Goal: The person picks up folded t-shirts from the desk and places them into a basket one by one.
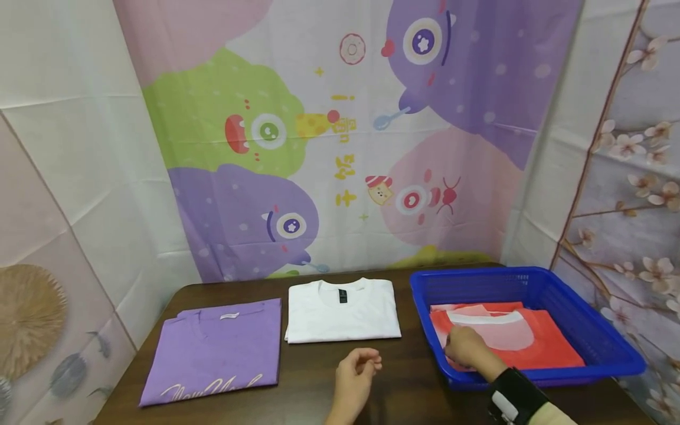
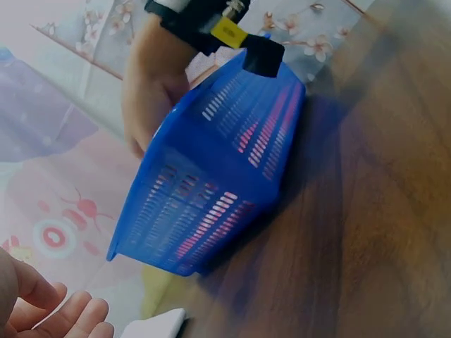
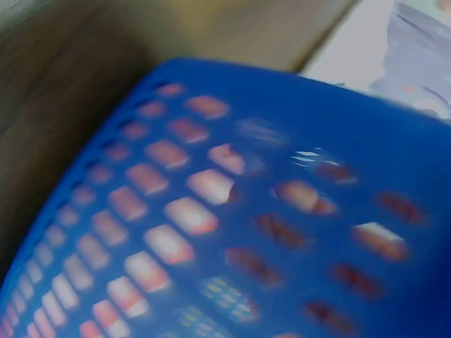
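My left hand [image 1: 353,378] hovers over the table in front of a folded white T-shirt [image 1: 340,319], fingers loosely bent and nothing in them; the left wrist view also shows these fingers [image 2: 70,313]. My right hand [image 1: 467,347] reaches over the near rim into a blue plastic basket [image 1: 600,330]. Its fingers are down at the left end of a folded red garment [image 1: 552,339] with a pink and white patch. In the left wrist view the basket wall hides the right fingertips; I cannot tell whether they pinch the cloth. Red cloth shows through the basket's slots [image 3: 169,243].
A folded purple T-shirt [image 1: 228,351] with pale lettering lies at the left of the dark wooden table [image 1: 313,378]. Behind the table hangs a cartoon-print curtain [image 1: 340,236], and a blossom-print cloth [image 1: 627,206] hangs at the right beside the basket.
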`<state>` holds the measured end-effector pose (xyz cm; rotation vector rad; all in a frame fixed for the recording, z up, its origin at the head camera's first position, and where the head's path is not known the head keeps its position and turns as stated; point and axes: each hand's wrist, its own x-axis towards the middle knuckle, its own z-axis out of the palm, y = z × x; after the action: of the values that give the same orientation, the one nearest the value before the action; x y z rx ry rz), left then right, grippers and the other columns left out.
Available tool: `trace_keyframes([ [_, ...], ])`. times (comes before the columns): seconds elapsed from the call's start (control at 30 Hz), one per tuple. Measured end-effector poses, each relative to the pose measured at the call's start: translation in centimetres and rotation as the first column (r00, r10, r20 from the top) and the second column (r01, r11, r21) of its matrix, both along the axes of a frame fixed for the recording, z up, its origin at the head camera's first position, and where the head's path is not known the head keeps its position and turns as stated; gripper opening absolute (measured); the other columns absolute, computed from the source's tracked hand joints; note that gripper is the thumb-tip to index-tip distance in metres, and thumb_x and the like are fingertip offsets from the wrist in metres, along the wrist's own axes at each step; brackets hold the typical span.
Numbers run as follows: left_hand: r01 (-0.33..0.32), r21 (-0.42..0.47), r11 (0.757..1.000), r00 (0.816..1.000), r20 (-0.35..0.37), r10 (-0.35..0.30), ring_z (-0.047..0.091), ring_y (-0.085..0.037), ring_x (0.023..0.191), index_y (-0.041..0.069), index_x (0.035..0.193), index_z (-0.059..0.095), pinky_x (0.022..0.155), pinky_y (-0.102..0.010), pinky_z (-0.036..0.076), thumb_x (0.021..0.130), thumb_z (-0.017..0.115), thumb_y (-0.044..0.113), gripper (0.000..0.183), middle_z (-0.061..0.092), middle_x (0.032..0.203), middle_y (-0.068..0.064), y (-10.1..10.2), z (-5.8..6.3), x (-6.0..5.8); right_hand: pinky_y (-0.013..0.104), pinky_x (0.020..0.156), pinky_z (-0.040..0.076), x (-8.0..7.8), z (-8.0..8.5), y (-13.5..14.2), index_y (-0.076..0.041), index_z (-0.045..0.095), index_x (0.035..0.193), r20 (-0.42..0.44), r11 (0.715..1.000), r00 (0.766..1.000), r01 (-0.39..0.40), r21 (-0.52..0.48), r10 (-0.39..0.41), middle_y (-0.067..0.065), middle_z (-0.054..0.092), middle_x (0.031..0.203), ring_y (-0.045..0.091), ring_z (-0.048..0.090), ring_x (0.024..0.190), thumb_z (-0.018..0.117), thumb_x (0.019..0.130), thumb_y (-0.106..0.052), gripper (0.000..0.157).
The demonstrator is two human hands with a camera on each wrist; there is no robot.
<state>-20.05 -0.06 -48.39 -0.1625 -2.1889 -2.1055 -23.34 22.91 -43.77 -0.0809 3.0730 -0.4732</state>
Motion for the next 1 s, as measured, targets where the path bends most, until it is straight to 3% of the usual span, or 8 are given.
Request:
trace_keyframes([
  [0.13,-0.021,-0.025,0.999,1.000,-0.014,0.021,0.070,-0.013,0.074,-0.007,0.096,0.066,0.065,-0.011,0.052,0.083,0.054,-0.009,0.018,0.072,0.089,-0.020,-0.7,0.1,-0.4,0.029,0.057,0.040,0.0,1.4,-0.7,0.003,0.068,0.075,-0.084,0.988,0.991,0.089,-0.125,-0.100,0.005,0.060,0.065,0.018,0.050,0.062,0.058,0.078,-0.007,0.014],
  [0.23,-0.043,-0.045,0.998,0.999,-0.011,0.043,0.070,-0.015,0.075,-0.008,0.096,0.066,0.066,-0.011,0.051,0.083,0.054,-0.009,0.018,0.072,0.090,-0.022,-1.4,0.4,-0.8,0.033,0.059,0.046,0.2,2.3,-1.6,0.008,0.068,0.093,-0.170,0.971,0.975,0.103,-0.218,-0.141,0.011,0.064,0.072,0.021,0.056,0.066,0.058,0.081,-0.008,0.022],
  [0.43,-0.099,-0.101,0.990,0.995,-0.019,0.097,0.071,-0.020,0.078,-0.008,0.098,0.066,0.067,-0.013,0.053,0.084,0.055,-0.007,0.018,0.072,0.092,-0.021,-3.1,1.2,-1.5,0.041,0.070,0.054,0.3,3.4,-4.7,0.012,0.064,0.105,-0.359,0.937,0.921,0.021,-0.350,-0.154,0.018,0.071,0.083,0.030,0.069,0.076,0.066,0.082,-0.009,0.030],
  [0.57,-0.142,-0.139,0.980,0.990,-0.043,0.137,0.071,-0.023,0.080,-0.007,0.098,0.066,0.067,-0.014,0.052,0.085,0.055,-0.006,0.018,0.072,0.092,-0.020,-4.3,1.7,-2.1,0.038,0.071,0.057,0.0,3.4,-6.9,0.010,0.064,0.105,-0.402,0.892,0.901,-0.038,-0.450,-0.164,0.019,0.072,0.086,0.028,0.070,0.078,0.067,0.081,-0.006,0.028],
  [0.63,-0.171,-0.164,0.971,0.985,-0.048,0.166,0.071,-0.023,0.080,-0.006,0.098,0.067,0.066,-0.014,0.050,0.085,0.055,-0.005,0.018,0.073,0.092,-0.020,-4.8,1.9,-2.5,0.037,0.072,0.057,-0.2,3.1,-8.0,0.009,0.065,0.105,-0.397,0.865,0.901,-0.053,-0.499,-0.174,0.019,0.072,0.089,0.028,0.071,0.080,0.066,0.081,-0.005,0.028],
  [0.73,-0.218,-0.204,0.954,0.976,-0.059,0.211,0.070,-0.021,0.080,-0.005,0.098,0.067,0.064,-0.014,0.047,0.085,0.056,-0.004,0.017,0.073,0.092,-0.018,-5.7,1.9,-3.1,0.039,0.077,0.057,-0.7,2.4,-9.6,0.009,0.064,0.108,-0.339,0.820,0.921,-0.040,-0.571,-0.191,0.022,0.072,0.095,0.031,0.071,0.086,0.065,0.082,-0.005,0.030],
  [0.9,-0.297,-0.290,0.910,0.955,-0.084,0.285,0.067,-0.020,0.080,-0.004,0.098,0.067,0.066,-0.021,0.049,0.085,0.058,-0.002,0.016,0.072,0.092,-0.017,-7.4,1.3,-4.2,0.046,0.086,0.055,-1.8,0.4,-11.9,0.011,0.059,0.115,-0.158,0.739,0.957,0.076,-0.669,-0.242,0.028,0.068,0.110,0.040,0.067,0.102,0.065,0.083,-0.011,0.039],
  [1.0,-0.327,-0.354,0.876,0.944,-0.082,0.319,0.067,-0.026,0.086,-0.004,0.101,0.066,0.072,-0.031,0.053,0.084,0.058,-0.001,0.019,0.071,0.097,-0.019,-8.5,0.6,-4.9,0.049,0.093,0.052,-2.6,-1.1,-12.6,0.013,0.055,0.121,-0.062,0.694,0.952,0.172,-0.699,-0.299,0.032,0.063,0.118,0.044,0.061,0.110,0.063,0.083,-0.012,0.046],
])
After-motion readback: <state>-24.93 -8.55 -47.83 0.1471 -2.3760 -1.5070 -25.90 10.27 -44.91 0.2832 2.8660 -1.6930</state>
